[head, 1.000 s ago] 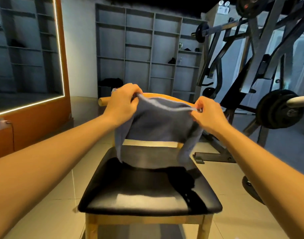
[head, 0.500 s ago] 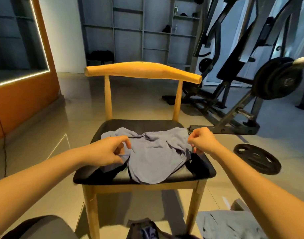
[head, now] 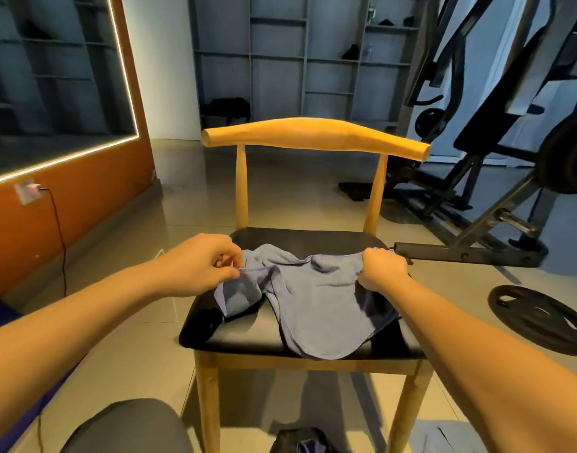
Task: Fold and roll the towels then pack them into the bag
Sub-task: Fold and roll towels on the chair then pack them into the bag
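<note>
Grey-blue towel [head: 316, 305] lies rumpled on the black seat [head: 313, 238] of a wooden chair. It is spread across the middle and right of the seat, and its rounded near edge hangs just over the front lip.

Left hand [head: 202, 266]: at the towel's left end. Fingers [head: 230, 273] curled, thumb and forefinger pinching the hemmed edge. The cloth is lifted a little there and drops in a fold below the hand.

Right hand [head: 383, 269]: at the towel's far right corner. Fingers [head: 367, 282] closed in a fist around bunched cloth, knuckles up. The towel's top edge sags between the two hands, with a crease near the middle.

Chair backrest [head: 313, 135], a curved wooden bar, stands beyond the towel.

On the floor by the chair's near right leg lies another grey-blue cloth [head: 444, 436], cut off by the frame. A dark item [head: 300, 441] lies between the front legs; cannot tell what it is. A weight plate [head: 539, 318] lies flat to the right, well apart from the seat.
</note>
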`<state>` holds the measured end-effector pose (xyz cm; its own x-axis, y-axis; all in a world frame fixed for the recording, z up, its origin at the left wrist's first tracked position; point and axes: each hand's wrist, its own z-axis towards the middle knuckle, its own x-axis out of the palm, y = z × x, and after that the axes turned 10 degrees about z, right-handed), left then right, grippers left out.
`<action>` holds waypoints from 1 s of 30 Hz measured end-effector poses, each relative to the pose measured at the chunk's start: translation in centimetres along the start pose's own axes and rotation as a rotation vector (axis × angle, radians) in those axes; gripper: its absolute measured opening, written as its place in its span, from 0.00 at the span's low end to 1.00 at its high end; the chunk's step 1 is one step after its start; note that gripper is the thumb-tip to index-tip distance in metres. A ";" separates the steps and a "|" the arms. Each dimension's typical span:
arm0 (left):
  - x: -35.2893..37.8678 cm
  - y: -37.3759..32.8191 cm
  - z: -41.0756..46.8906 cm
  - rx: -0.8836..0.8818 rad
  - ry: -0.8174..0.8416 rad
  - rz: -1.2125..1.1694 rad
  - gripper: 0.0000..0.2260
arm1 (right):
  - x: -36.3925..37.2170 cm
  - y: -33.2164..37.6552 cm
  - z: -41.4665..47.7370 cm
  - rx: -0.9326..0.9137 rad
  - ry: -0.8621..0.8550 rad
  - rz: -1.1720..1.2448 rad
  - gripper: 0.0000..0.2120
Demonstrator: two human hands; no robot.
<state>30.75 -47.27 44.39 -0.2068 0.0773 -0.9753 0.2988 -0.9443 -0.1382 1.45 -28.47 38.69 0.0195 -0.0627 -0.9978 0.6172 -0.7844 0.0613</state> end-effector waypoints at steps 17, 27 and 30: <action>-4.4 -8.8 6.7 0.283 -0.168 -0.327 0.08 | -10.0 -0.6 -4.1 -0.336 -0.075 1.205 0.05; -4.8 -10.8 7.4 0.352 -0.346 -0.502 0.01 | -10.9 0.6 -7.6 -0.522 0.161 1.480 0.11; -4.7 -10.8 7.5 0.307 -0.324 -0.500 0.03 | -11.3 0.7 -8.3 -0.531 0.154 1.476 0.10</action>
<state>21.53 -39.87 51.77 -0.5351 0.4741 -0.6992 -0.1747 -0.8719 -0.4575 8.17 -23.17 49.85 0.8862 -0.4590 -0.0625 0.1760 0.2090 0.9620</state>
